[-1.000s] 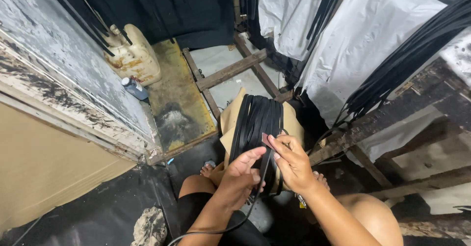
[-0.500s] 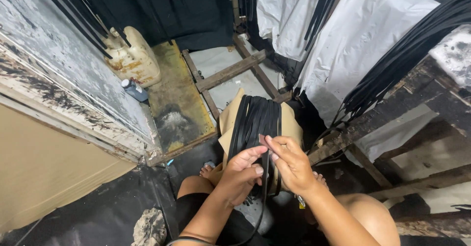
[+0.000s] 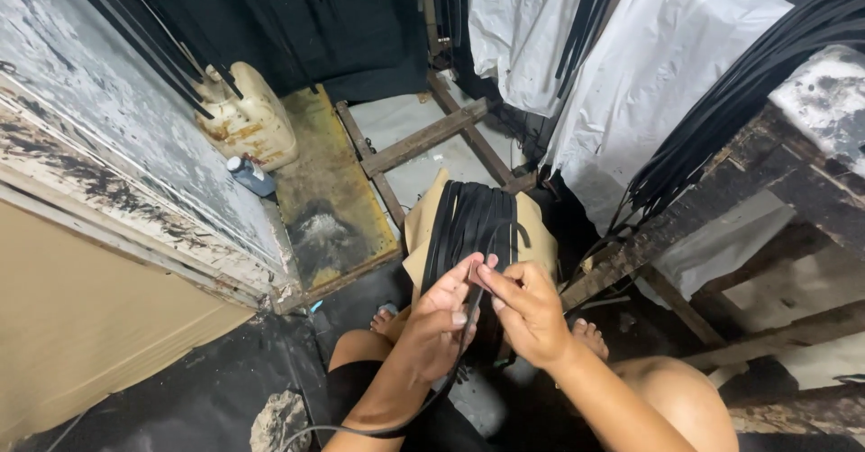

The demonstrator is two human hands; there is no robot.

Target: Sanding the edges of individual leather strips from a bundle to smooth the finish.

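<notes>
Down between the knees, the left hand [image 3: 432,321] and right hand [image 3: 527,312] meet, fingertips pinched together on the end of a black strap [image 3: 468,312] that trails off under the left wrist. Right behind them more black straps [image 3: 473,222] lie wound over a tan board [image 3: 423,227]. Off to the left a grimy cream jug [image 3: 248,118] sits on a yellow floor panel [image 3: 324,191], a small bottle [image 3: 250,176] beside it.

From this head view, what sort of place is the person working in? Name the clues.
Probably a small, rough home workshop: black strips hang over a worn wooden bench, white plastic sheeting drapes behind, and both hands work a strip at a strip-wound board.
</notes>
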